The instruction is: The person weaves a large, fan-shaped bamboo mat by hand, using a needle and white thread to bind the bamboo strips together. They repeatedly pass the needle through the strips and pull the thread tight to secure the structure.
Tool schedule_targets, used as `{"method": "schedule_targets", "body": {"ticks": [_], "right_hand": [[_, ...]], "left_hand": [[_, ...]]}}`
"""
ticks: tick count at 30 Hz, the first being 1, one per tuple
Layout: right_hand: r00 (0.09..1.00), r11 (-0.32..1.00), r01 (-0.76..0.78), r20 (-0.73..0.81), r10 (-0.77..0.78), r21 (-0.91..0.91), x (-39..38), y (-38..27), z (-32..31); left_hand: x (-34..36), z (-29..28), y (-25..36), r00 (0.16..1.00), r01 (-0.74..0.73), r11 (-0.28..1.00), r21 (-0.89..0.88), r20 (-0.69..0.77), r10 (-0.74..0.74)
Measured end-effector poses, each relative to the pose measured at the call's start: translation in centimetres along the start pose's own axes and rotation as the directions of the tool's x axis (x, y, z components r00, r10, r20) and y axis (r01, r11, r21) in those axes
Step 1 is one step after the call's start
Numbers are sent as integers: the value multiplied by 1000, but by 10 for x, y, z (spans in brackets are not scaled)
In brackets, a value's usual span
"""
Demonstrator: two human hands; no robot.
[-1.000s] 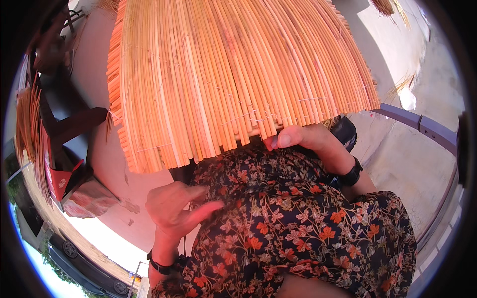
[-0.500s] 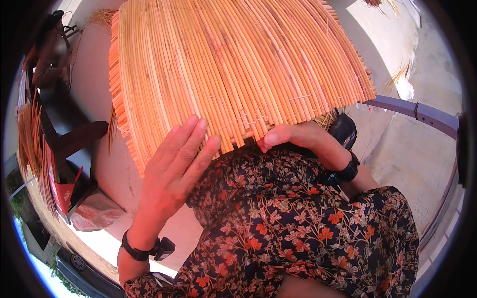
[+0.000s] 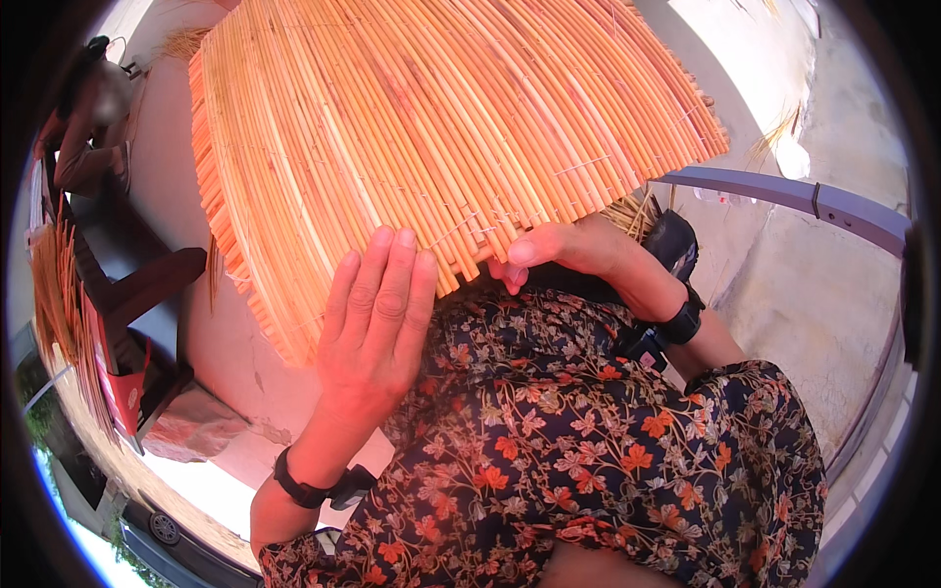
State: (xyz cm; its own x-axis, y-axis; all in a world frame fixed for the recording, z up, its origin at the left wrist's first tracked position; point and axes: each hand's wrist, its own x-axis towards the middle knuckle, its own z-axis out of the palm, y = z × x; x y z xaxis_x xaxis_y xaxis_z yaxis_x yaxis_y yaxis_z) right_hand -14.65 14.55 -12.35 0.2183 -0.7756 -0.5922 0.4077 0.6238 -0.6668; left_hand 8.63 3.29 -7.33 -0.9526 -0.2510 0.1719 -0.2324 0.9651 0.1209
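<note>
A broad mat of straight tan reed stalks (image 3: 431, 118), laid side by side and tied with thin thread, covers the upper middle of the head view. Its near edge comes down to my lap, with a few stalk ends sticking out unevenly. My left hand (image 3: 377, 314) lies flat on that edge, fingers stretched out side by side over the stalks. Close to its right, my right hand (image 3: 578, 245) pinches the edge at the uneven stalk ends, thumb on top. The other fingers are mostly hidden under the mat.
Bundled thin stalks (image 3: 64, 284) stand at the left beside a dark wooden bench (image 3: 147, 284). Another person (image 3: 88, 147) sits at the far left. A grey curved bar (image 3: 784, 191) runs at the right. More cut stalks (image 3: 632, 214) show beneath the mat.
The mat has shifted slightly left and tilted in view. My left hand has moved a little right with its fingers closer together; my right hand still grips the edge.
</note>
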Motion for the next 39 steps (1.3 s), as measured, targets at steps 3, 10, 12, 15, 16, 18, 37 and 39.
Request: {"method": "schedule_targets", "body": {"ticks": [3, 10, 12, 15, 16, 18, 37, 39], "right_hand": [[999, 1000, -9, -39, 10, 24, -5, -10, 10], [978, 980, 198, -70, -199, -14, -1, 2, 10], [957, 968, 250, -152, -248, -6, -2, 5, 18], [863, 918, 390, -317, -393, -75, -5, -3, 30], [808, 882, 431, -353, -472, -193, -5, -4, 31], [762, 811, 552, -279, -584, -193, -6, -16, 35], [509, 510, 860, 49, -860, 16, 0, -163, 76], [510, 511, 859, 42, -859, 13, 1, -168, 78]], "left_hand": [[8, 6, 6, 992, 52, 997, 63, -116, -45], [23, -17, 2, 982, 73, 995, 68, -180, -60], [29, -31, 1, 979, 50, 996, 78, -201, -33], [36, -49, 3, 980, 51, 997, 58, -197, -39], [38, -55, 4, 979, 51, 998, 41, -200, -42], [42, -69, 4, 978, 52, 998, 20, -205, -47], [100, -179, -40, 882, 321, 914, -249, -274, -384], [102, -186, -48, 890, 324, 922, -211, -261, -373]]}}
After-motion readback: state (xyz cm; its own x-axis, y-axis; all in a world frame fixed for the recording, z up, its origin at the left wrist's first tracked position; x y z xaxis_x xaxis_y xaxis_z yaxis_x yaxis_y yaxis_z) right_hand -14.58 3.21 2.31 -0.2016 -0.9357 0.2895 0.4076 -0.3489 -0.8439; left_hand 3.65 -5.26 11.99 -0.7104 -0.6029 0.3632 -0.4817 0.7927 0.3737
